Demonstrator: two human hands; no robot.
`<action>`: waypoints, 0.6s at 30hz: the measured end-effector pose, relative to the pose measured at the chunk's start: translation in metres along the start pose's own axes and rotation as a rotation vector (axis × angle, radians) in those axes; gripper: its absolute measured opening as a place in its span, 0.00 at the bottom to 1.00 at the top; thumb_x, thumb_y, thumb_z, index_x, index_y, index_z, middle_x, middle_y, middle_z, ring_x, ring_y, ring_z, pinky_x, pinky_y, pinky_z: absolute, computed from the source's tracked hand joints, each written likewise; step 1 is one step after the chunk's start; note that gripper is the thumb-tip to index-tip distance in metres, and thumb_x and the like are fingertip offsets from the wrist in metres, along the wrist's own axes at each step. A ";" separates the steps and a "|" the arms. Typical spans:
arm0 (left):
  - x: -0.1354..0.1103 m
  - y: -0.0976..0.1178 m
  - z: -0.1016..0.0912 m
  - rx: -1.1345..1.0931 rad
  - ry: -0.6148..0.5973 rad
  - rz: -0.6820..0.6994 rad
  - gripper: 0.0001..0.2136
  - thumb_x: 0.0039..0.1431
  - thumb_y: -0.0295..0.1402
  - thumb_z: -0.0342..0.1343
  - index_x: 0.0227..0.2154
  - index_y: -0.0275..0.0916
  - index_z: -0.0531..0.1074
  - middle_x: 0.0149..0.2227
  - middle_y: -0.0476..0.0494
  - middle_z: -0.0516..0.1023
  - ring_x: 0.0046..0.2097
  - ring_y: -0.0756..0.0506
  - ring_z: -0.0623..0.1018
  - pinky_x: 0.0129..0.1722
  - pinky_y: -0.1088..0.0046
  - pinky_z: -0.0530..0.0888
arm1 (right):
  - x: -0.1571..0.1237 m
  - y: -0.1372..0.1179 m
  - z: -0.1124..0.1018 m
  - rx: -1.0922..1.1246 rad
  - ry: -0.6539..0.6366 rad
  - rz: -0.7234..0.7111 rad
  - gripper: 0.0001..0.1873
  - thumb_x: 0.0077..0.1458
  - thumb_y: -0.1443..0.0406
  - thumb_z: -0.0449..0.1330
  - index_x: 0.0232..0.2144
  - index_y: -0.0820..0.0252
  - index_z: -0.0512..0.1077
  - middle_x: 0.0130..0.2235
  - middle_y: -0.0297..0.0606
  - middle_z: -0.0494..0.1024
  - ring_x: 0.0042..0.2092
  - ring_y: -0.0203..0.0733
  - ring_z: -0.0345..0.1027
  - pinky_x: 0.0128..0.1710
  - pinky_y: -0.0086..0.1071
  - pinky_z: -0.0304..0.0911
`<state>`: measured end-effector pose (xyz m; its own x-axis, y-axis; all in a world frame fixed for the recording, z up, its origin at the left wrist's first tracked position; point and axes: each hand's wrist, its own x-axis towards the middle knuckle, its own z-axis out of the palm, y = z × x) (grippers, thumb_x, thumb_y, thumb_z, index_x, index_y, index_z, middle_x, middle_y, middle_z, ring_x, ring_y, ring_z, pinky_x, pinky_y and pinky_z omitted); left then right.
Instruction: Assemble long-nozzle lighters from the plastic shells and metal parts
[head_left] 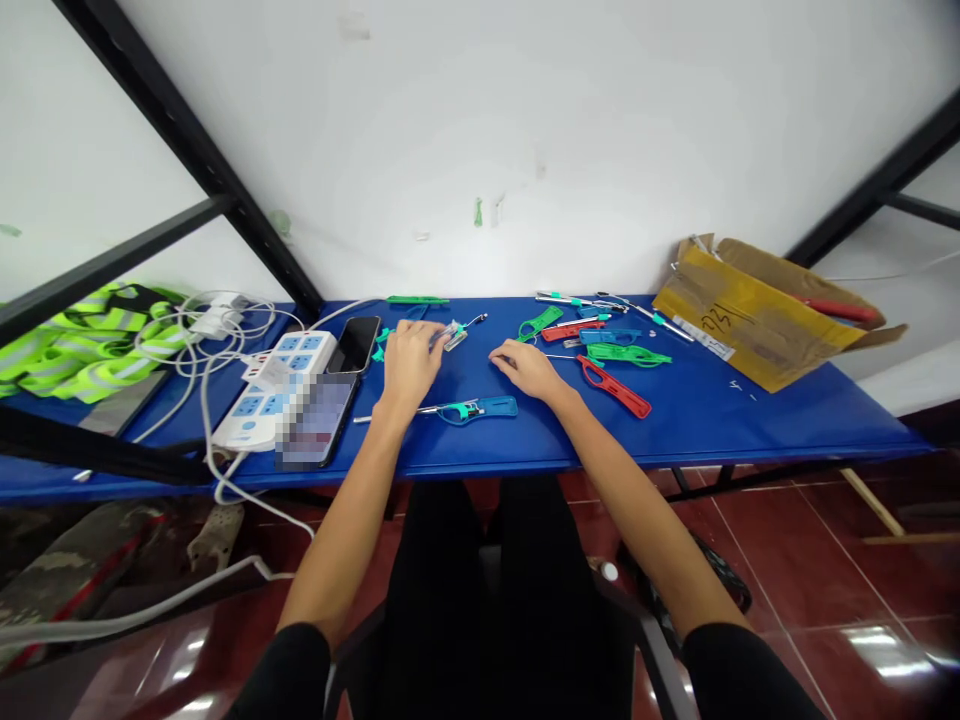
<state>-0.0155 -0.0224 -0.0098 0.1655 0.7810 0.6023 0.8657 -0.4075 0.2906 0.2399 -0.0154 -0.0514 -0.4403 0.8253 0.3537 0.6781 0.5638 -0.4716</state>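
My left hand [409, 362] rests on the blue table [705, 420], its fingers curled round a small clear and grey part [452, 337]. Palm down, my right hand [527, 368] lies with its fingers curled on the table; what is under them, if anything, is hidden. A teal plastic seal with a metal pin [472, 409] sits between my wrists near the front edge. A red seal [615, 388] and a green seal [626, 354] are just right of my right hand.
More red, green and blue seals [581, 326] are scattered behind. An open cardboard box [757, 312] stands at the right. At the left are two phones [354, 345], a white power strip [277, 388] with cables, and yellow reflective vests [90, 345].
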 end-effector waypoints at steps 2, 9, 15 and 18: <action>0.031 0.012 0.002 -0.039 0.095 0.052 0.11 0.76 0.39 0.57 0.51 0.42 0.82 0.50 0.37 0.87 0.52 0.34 0.80 0.53 0.55 0.74 | 0.002 0.001 -0.005 -0.012 0.039 0.020 0.13 0.76 0.64 0.57 0.49 0.57 0.82 0.49 0.43 0.83 0.43 0.44 0.75 0.45 0.36 0.66; 0.062 0.011 0.013 -0.119 0.191 0.207 0.08 0.77 0.37 0.57 0.49 0.42 0.79 0.47 0.38 0.86 0.55 0.36 0.78 0.58 0.55 0.70 | -0.021 0.088 -0.120 -0.304 0.272 0.374 0.16 0.72 0.55 0.61 0.48 0.57 0.84 0.52 0.50 0.83 0.57 0.58 0.75 0.58 0.48 0.69; 0.043 -0.010 -0.001 -0.173 0.231 0.170 0.07 0.75 0.39 0.59 0.48 0.44 0.79 0.44 0.40 0.84 0.52 0.37 0.78 0.55 0.54 0.71 | -0.088 0.183 -0.192 -0.299 0.452 1.086 0.14 0.62 0.58 0.69 0.45 0.60 0.86 0.45 0.52 0.87 0.50 0.57 0.80 0.53 0.47 0.71; 0.045 -0.012 -0.006 -0.175 0.208 0.149 0.07 0.76 0.40 0.59 0.48 0.46 0.79 0.44 0.41 0.83 0.52 0.36 0.77 0.56 0.52 0.71 | -0.105 0.199 -0.187 -0.261 0.465 1.129 0.14 0.58 0.56 0.73 0.42 0.60 0.87 0.41 0.50 0.87 0.46 0.54 0.81 0.50 0.44 0.72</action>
<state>-0.0211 0.0148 0.0180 0.1687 0.6005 0.7816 0.7417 -0.5996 0.3006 0.5308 0.0043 -0.0309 0.6769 0.7240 0.1328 0.6614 -0.5190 -0.5415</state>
